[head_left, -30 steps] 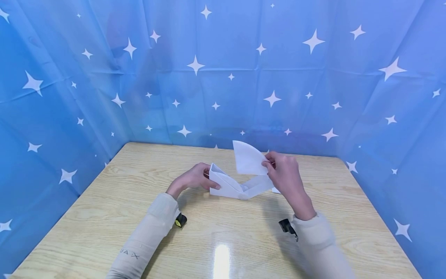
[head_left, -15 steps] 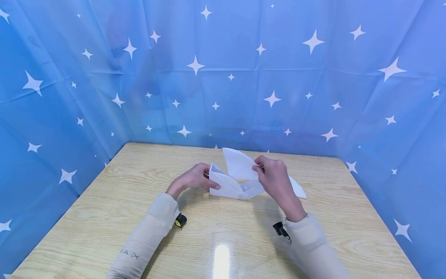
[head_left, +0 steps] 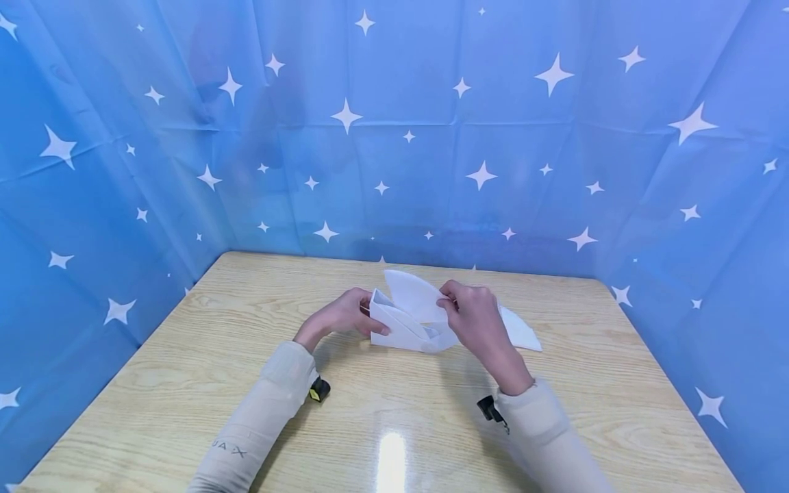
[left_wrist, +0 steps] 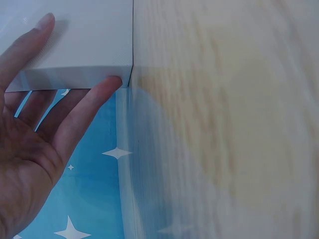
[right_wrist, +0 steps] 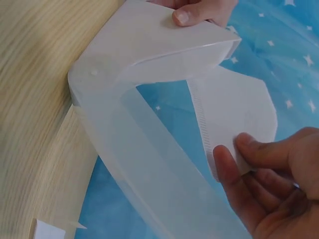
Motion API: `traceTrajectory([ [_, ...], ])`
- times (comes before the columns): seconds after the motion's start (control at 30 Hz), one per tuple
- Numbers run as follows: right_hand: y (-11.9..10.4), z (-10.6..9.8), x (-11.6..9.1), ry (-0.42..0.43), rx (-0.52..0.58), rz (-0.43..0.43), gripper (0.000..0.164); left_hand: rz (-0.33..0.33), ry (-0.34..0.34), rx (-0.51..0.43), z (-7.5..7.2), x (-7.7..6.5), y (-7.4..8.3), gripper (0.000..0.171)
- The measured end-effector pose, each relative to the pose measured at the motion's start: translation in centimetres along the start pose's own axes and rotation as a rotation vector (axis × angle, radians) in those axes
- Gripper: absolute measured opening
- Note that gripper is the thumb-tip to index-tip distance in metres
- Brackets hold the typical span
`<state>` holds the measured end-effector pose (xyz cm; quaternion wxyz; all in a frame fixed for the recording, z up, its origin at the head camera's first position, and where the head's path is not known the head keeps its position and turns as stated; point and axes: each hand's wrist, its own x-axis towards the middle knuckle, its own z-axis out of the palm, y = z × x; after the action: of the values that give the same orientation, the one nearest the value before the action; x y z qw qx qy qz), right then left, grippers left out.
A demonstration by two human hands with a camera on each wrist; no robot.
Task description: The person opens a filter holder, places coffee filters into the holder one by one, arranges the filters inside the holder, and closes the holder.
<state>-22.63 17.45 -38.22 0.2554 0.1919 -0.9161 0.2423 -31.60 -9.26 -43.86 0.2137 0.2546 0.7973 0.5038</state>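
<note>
A white box (head_left: 397, 333) with its hinged translucent lid (right_wrist: 134, 154) swung out rests on the table. My left hand (head_left: 344, 313) holds the box at its left end; in the left wrist view the thumb lies on the broad face and fingertips touch the narrow side. A white paper coffee filter (head_left: 414, 296), fan-shaped with a crimped edge, is pinched between the thumb and fingers of my right hand (head_left: 479, 316). The filter is tilted above the gap between box and lid, its lower edge partly behind them. Part of the lid is hidden by my right hand.
To the right of my right hand, more white fan-shaped paper (head_left: 520, 331) lies on the wooden table (head_left: 296, 438). A blue curtain (head_left: 401, 150) with white stars hangs along the table's back and sides.
My right hand has moved left and down with the coffee filter, closer to the box. More of the paper lying on the right has come into view. My left hand and the box stay put.
</note>
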Motion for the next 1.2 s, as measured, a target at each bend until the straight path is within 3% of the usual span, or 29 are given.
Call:
traceTrajectory([
  [1.2, -0.8, 1.5, -0.4, -0.108, 0.049, 0.029, 0.009, 0.008, -0.013, 0.007, -0.2, -0.1, 0.0, 0.036],
])
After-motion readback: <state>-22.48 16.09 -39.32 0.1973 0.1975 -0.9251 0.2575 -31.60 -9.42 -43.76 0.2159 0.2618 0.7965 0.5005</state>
